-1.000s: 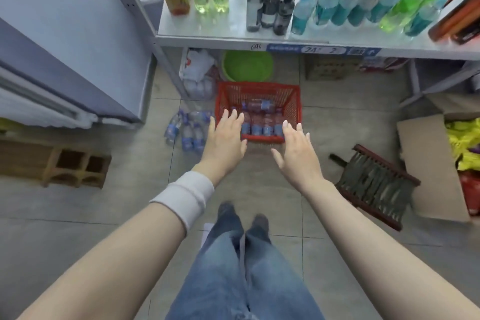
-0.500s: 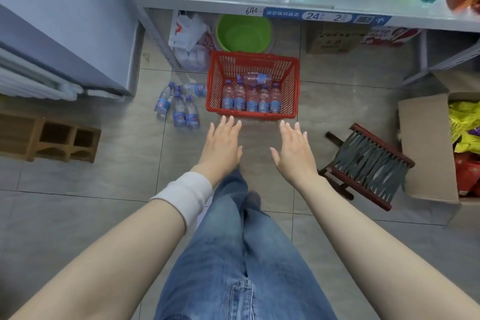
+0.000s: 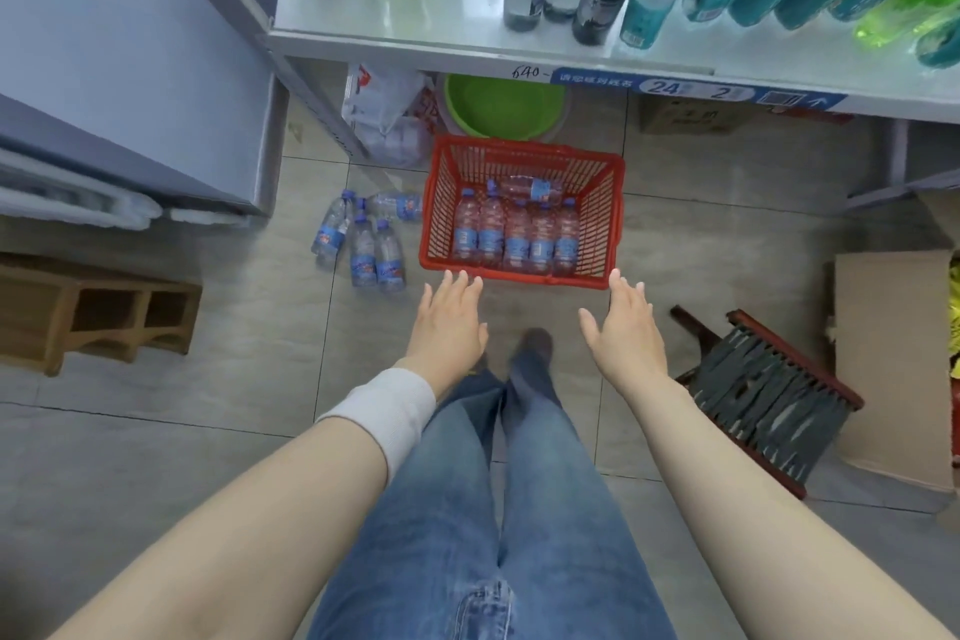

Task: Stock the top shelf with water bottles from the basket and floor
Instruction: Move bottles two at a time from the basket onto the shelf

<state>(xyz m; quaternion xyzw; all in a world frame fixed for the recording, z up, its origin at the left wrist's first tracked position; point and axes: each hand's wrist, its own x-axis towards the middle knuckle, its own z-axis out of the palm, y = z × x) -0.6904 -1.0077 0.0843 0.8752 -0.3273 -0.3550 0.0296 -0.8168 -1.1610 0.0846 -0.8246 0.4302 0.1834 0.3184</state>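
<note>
Small clear plastic water bottles [image 3: 514, 237] with blue caps stand in a red basket [image 3: 519, 277] made of thin bars. More loose bottles [image 3: 363, 244] lie just left of it on the smooth grey tile floor [image 3: 208, 431]. A shiny white shelf [image 3: 441, 16] sits past the basket's far edge. The left hand [image 3: 449, 327] and right hand [image 3: 626, 333] hang flat with straight fingers, holding nothing, just by the basket's near edge.

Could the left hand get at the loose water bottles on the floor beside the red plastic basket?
Probably yes: the empty left hand hovers near the clear blue-labelled water bottles, with only bare floor tile between.
</note>
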